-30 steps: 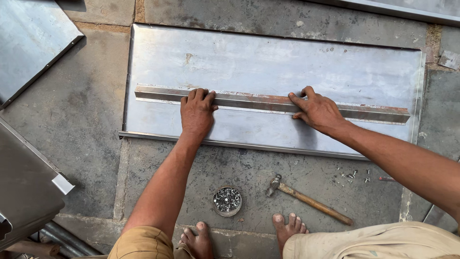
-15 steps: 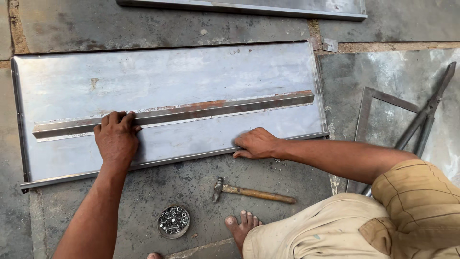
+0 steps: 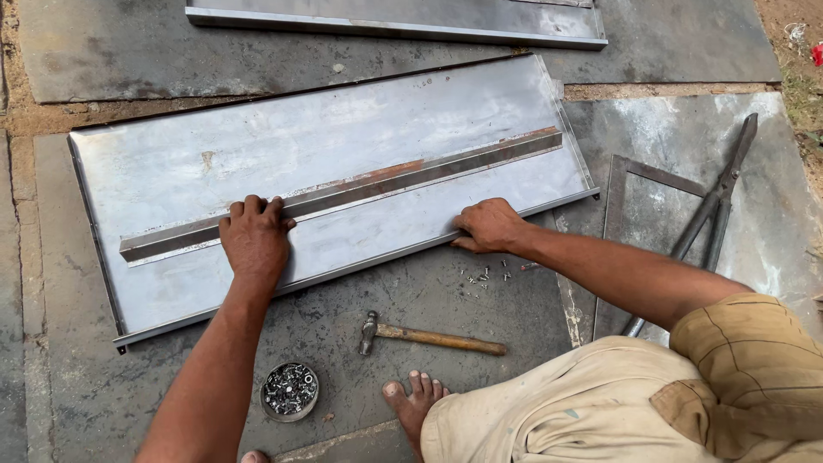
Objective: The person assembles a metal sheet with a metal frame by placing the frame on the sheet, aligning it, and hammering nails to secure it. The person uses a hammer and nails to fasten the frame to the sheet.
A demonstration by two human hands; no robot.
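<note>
Rivets fill a small tin (image 3: 290,391) at six o'clock, a hammer (image 3: 429,336) just right of it, both clear of the work. Left hand (image 3: 255,243) presses flat, fingers curled over the angle bar (image 3: 343,191); right hand (image 3: 489,225) grips the metal sheet (image 3: 257,146) at its near edge. Steady, even pressure would keep bar and sheet aligned. Long shears (image 3: 711,214) lie at three o'clock; another panel (image 3: 394,17) at twelve.

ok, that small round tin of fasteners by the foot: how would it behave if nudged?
The round tin looks shallow and wide, so it would probably slide rather than tip. It is open-topped and filled with small fasteners, so a sharp knock could scatter them. Probably heavy for its size.
</note>
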